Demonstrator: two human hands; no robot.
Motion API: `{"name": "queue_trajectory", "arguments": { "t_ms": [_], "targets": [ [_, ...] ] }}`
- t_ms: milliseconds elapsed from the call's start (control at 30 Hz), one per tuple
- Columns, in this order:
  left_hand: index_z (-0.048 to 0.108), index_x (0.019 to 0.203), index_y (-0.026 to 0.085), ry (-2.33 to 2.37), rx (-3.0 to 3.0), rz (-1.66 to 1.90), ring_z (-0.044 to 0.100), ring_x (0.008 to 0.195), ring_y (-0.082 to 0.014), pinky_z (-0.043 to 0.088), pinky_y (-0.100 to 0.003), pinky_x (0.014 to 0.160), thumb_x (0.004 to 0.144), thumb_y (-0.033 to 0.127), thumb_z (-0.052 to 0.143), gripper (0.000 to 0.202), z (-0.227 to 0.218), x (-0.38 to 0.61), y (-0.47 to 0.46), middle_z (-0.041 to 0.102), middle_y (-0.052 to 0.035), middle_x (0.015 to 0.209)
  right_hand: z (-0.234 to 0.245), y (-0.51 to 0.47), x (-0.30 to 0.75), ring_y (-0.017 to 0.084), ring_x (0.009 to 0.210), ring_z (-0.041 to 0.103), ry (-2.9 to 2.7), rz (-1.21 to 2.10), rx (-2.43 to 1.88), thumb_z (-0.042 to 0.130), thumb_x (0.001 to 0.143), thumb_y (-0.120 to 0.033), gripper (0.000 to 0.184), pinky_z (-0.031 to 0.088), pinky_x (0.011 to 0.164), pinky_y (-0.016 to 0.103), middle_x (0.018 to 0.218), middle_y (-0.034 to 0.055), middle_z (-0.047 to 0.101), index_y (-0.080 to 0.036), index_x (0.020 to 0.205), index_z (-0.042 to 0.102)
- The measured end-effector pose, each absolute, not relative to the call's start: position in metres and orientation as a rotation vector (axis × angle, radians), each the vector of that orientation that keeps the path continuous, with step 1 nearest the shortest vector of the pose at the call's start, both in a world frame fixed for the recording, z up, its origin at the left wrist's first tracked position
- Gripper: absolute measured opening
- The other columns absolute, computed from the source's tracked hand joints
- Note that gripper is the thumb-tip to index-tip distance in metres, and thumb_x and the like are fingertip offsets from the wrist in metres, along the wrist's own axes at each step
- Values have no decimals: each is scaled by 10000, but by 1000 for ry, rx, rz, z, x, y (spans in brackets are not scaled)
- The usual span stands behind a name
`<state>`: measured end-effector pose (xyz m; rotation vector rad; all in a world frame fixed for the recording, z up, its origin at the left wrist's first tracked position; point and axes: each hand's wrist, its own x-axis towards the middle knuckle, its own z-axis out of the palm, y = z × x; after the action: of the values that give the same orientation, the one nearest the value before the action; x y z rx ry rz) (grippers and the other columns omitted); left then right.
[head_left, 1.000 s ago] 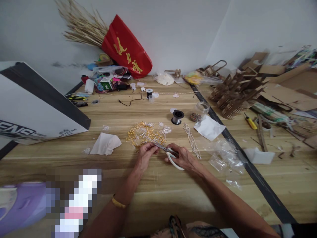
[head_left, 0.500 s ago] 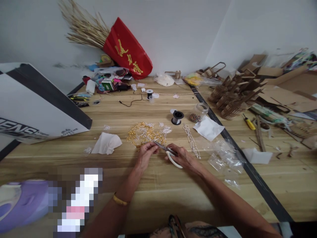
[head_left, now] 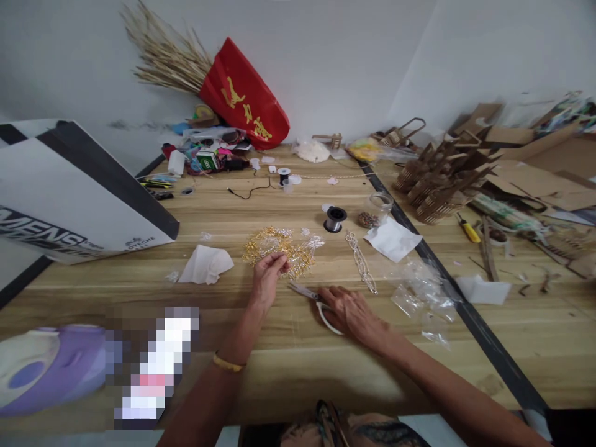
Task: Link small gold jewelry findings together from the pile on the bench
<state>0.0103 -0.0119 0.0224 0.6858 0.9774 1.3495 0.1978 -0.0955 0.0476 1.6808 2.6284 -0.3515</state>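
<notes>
My left hand (head_left: pixel 267 280) is at the near side of a pile of gold and silver beads (head_left: pixel 284 245), thumb and fingers pinched together. What sits between the fingertips is too small to make out. My right hand (head_left: pixel 352 313) rests low over the table, its fingers round the white handles of a pair of scissors (head_left: pixel 303 290). The scissors' blades point left toward the pile, a little apart from the left hand. A silvery bead strand (head_left: pixel 360 264) lies beyond the right hand.
A wire spool (head_left: pixel 335 220) and a clear jar of beads (head_left: pixel 375 211) stand behind the hands. White paper (head_left: pixel 393 239) and clear plastic bags (head_left: pixel 426 292) lie to the right, a crumpled tissue (head_left: pixel 205 266) to the left. A large box (head_left: pixel 84 205) stands far left.
The scissors have moved away from my left fingertips and down toward the table with my right hand. My left hand has moved slightly up and left, onto the pile's edge.
</notes>
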Motion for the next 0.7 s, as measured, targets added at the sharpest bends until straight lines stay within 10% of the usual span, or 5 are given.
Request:
{"name": "queue_trajectory", "arguments": {
  "t_ms": [400, 700],
  "targets": [
    [662, 781, 106, 817, 833, 1101, 663, 664, -152, 507, -281, 679, 608, 259, 775, 257, 43, 27, -23, 695, -47, 723, 54, -104, 201, 241, 936, 595, 2780, -481, 1437, 590, 823, -272, 418, 441, 740, 300, 1021, 108, 625, -200, 1220, 482],
    [654, 774, 120, 781, 762, 1170, 678, 760, -167, 502, -270, 716, 604, 224, 766, 228, 39, 28, -19, 715, -61, 806, 43, -40, 198, 162, 845, 651, 2777, -2023, 1897, 540, 811, -257, 303, 511, 619, 253, 1099, 91, 586, -183, 1092, 458]
  ]
}}
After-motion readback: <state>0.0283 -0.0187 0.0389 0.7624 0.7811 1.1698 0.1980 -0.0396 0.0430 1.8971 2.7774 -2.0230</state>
